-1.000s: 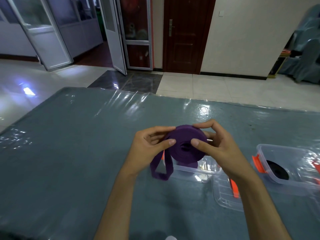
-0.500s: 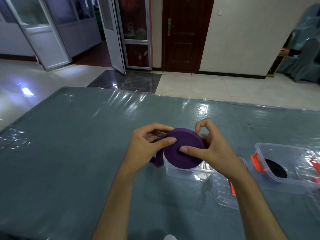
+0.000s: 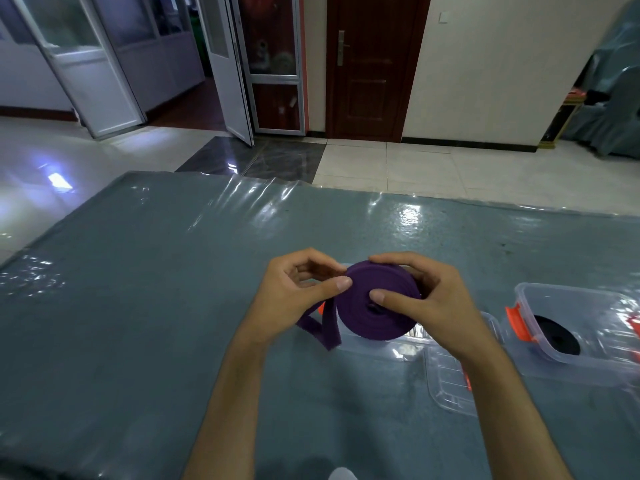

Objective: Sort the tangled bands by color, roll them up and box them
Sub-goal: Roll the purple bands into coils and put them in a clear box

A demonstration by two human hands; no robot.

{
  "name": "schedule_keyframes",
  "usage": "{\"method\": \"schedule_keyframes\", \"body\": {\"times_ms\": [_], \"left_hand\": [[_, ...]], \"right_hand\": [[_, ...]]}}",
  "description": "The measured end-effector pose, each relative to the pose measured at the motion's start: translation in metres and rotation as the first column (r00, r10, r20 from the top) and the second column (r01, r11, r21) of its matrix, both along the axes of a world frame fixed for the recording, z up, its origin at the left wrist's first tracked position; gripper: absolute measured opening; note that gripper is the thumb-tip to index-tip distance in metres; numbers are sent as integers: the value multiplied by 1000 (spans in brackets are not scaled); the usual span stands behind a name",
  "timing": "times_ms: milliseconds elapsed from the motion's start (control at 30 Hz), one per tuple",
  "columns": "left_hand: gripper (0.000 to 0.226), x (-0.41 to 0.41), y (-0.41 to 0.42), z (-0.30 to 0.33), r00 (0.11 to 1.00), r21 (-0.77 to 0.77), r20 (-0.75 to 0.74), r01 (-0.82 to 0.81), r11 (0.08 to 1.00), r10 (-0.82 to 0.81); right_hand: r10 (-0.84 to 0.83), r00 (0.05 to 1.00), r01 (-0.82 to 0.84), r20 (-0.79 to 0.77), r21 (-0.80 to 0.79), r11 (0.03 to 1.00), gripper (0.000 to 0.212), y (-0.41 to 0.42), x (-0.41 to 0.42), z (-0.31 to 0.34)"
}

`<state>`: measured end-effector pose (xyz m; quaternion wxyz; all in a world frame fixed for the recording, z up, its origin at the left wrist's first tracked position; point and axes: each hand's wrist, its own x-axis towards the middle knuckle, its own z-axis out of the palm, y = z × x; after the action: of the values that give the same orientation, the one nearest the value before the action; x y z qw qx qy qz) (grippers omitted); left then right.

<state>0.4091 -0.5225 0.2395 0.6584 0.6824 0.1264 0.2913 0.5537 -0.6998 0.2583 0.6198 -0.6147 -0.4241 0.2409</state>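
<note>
A purple band (image 3: 367,317) is wound into a thick roll held above the table's middle. My right hand (image 3: 426,303) grips the roll, thumb on its face near the centre and fingers over its top edge. My left hand (image 3: 294,299) pinches the band at the roll's left rim. A short loose loop of the band hangs down to the left, below that hand. Under the roll sits an open clear plastic box (image 3: 388,348), mostly hidden by it. At the right, a second clear box (image 3: 568,306) with orange clips holds a rolled black band (image 3: 557,337).
A clear lid (image 3: 446,386) with an orange clip lies on the table under my right forearm. The table wears a grey-blue cloth under shiny plastic film (image 3: 156,306); its far edge runs across the view, tiled floor and doors beyond.
The roll has turned a little in my hands and grown tighter. The hanging loop of purple band at the left is shorter than a second ago. My hands stay at the same spot.
</note>
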Motion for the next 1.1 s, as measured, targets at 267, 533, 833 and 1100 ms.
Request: {"method": "schedule_keyframes", "body": {"times_ms": [267, 533, 833, 1100], "left_hand": [[45, -6, 6, -12, 987, -51, -90, 131, 990, -135], [47, -11, 18, -50, 944, -147, -256, 177, 973, -210], [46, -27, 28, -80, 940, -410, -74, 276, 869, -334], [30, -24, 29, -79, 994, -438, -72, 37, 898, -76]], "right_hand": [[-120, 991, 126, -67, 91, 988, 42, -1, 4, 1], [-277, 955, 289, -108, 122, 950, 38, -3, 11, 2], [-459, 863, 488, -211, 115, 865, 36, 1, 18, -19], [-479, 849, 508, -225, 95, 856, 36, -1, 21, -25]]}}
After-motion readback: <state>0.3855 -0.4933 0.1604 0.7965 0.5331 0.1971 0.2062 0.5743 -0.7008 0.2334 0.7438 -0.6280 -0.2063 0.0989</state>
